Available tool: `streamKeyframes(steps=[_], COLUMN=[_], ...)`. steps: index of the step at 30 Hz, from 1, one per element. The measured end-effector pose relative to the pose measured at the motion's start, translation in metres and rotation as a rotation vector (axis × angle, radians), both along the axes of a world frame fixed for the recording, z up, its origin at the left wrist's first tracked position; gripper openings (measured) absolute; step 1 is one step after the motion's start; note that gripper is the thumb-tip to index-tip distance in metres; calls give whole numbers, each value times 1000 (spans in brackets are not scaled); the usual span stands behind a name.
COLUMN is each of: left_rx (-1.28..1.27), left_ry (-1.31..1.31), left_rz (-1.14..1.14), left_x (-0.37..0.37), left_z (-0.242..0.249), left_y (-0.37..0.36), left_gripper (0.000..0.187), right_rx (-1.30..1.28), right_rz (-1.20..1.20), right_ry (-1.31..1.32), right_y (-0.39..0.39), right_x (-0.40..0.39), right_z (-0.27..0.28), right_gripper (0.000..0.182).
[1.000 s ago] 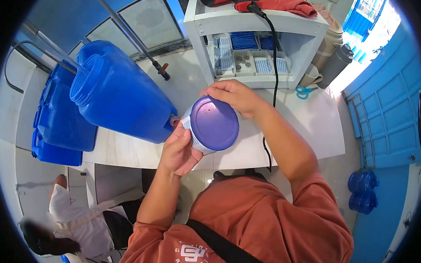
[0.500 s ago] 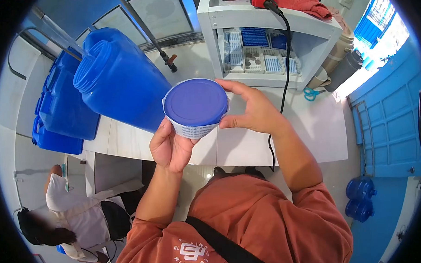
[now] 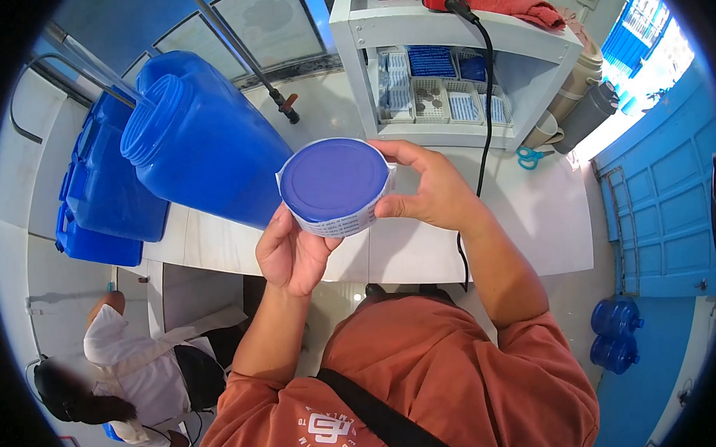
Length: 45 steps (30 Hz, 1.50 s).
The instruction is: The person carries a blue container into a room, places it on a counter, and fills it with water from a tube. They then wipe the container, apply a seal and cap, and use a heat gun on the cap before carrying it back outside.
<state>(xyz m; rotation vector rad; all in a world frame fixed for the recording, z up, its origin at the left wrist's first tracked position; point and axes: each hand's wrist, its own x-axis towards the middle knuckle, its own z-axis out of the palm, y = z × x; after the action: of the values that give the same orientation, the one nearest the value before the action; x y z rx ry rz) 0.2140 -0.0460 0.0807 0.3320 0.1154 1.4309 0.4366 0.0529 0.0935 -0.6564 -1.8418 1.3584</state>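
Observation:
Between my hands is a round blue screw cap (image 3: 333, 177) with its flat top turned up toward me. A white plastic seal band (image 3: 346, 226) with printed lettering wraps its side, and the band's edge stands out a little from the rim. My left hand (image 3: 294, 253) grips the cap from below at its near left side, thumb against the band. My right hand (image 3: 428, 185) pinches the right side, thumb in front and fingers behind, partly hidden. Just left of the cap, a big blue water jug (image 3: 213, 142) lies tilted with its threaded mouth uncovered.
More blue jugs (image 3: 115, 169) stand at the left. A white shelf (image 3: 457, 137) holds small baskets, with a black cable (image 3: 483, 140) hanging across it. Teal scissors (image 3: 533, 157) lie on the white counter (image 3: 532, 233). Another person (image 3: 142, 365) is at lower left.
The cap has tipped slightly and dropped a little in view, and the band shifts a bit under my fingers. Both hands keep their hold. The other person has moved slightly.

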Motion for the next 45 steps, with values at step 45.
streamKeyframes(steps=[45], left_rx=[175], left_ry=[307], left_rz=[0], left_x=[-9], left_z=[17], left_y=[-5], left_gripper=[78], right_rx=[297], right_rz=[-635], right_ry=[-941], right_y=[212], right_x=[20], right_z=[176], right_gripper=[70])
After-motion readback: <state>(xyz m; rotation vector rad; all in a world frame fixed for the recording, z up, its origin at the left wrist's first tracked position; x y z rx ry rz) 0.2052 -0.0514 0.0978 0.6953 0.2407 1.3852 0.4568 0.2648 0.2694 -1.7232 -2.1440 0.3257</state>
